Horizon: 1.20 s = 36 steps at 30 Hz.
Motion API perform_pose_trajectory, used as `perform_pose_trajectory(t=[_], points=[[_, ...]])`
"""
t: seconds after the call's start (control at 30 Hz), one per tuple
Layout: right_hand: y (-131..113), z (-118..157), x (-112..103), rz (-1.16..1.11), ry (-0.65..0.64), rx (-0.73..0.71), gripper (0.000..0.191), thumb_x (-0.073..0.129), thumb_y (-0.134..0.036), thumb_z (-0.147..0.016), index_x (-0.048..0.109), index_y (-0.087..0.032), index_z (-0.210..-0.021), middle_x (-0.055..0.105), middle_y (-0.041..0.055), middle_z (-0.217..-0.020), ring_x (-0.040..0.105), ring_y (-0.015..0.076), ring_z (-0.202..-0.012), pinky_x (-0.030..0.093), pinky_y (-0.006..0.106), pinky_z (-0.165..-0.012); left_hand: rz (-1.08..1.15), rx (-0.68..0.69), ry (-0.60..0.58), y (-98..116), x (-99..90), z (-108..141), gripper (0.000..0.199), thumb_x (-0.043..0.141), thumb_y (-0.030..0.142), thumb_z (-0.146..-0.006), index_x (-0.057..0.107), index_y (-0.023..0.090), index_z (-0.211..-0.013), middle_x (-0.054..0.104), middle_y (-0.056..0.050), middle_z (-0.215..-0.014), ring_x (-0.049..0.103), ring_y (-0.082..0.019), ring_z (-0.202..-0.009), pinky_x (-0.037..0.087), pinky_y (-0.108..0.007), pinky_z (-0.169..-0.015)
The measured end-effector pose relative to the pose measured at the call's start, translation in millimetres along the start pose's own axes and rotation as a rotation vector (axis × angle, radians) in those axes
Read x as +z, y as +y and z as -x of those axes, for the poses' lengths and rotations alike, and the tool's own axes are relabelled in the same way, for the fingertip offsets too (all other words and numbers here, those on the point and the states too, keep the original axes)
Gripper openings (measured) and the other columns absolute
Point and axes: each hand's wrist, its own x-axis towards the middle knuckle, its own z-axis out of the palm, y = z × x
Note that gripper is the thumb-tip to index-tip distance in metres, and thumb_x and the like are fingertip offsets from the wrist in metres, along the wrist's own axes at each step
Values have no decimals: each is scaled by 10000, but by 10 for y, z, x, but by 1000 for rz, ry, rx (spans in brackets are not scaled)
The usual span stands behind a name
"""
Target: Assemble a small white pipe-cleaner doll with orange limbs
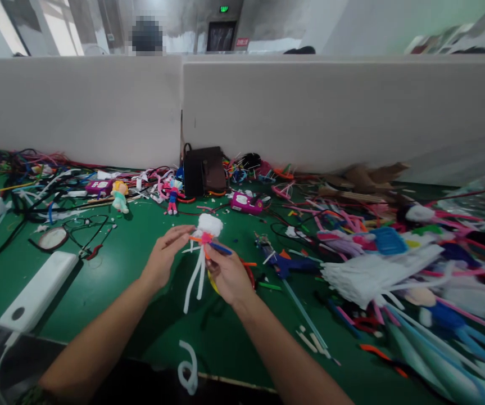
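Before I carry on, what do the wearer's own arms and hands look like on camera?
The left hand and right hand are ungloved. Both forearms show bare, with no watch or bracelet visible. At the bottom left edge, a dark greenish patterned patch may be a sleeve edge.

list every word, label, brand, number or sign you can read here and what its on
No text can be read for certain.
Green lit sign, up high: too small and blurred.
Red sign beside the dark door: pale marks, too small to read.
Two purple objects on the table: white marks, too blurred to read.
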Motion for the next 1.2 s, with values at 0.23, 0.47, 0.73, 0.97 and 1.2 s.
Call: perform_pose_trajectory(t=[0.23,0.47,0.73,0.97,1.2], points=[[13,-7,-26,60,-50,66,282,871,-293,-430,689,-161,-600,592,-42,-544,438,41,-478,320,187,-470,-52,-153,-103,68,1,-2,162,769,258,-569,756,176,-709,715,-55,-751,616,-185,-765,447,-319,-805],[12,-32,-30,128,-35,50,250,844,-294,-461,685,-152,-591,576,-39,-532,423,45,-486,280,199,-466,-85,-151,30,54,22,-1,151,767,273,-527,746,184,-646,719,-46,-696,618,-186,-707,460,-319,-745],[4,-54,-46,173,-8,81,224,807,-247,-461,661,-139,-593,599,-22,-576,444,58,-518,265,207,-475,-113,-180,48,27,2,3,168,773,272,-515,740,168,-643,713,-41,-666,610,-163,-658,457,-295,-713],[7,-60,-26,265,71,5,174,770,-218,-477,647,-150,-579,610,-23,-565,490,75,-528,328,205,-503,-157,-158,42,3,3,4,168,766,271,-535,741,161,-659,722,-41,-678,619,-151,-640,467,-270,-689],[112,12,34,409,132,-188,179,707,-283,-574,704,-164,-709,700,26,-704,610,161,-677,461,275,-672,-224,-77,191,-73,73,27,155,740,261,-544,738,152,-654,718,-43,-652,628,-163,-635,479,-257,-641]])
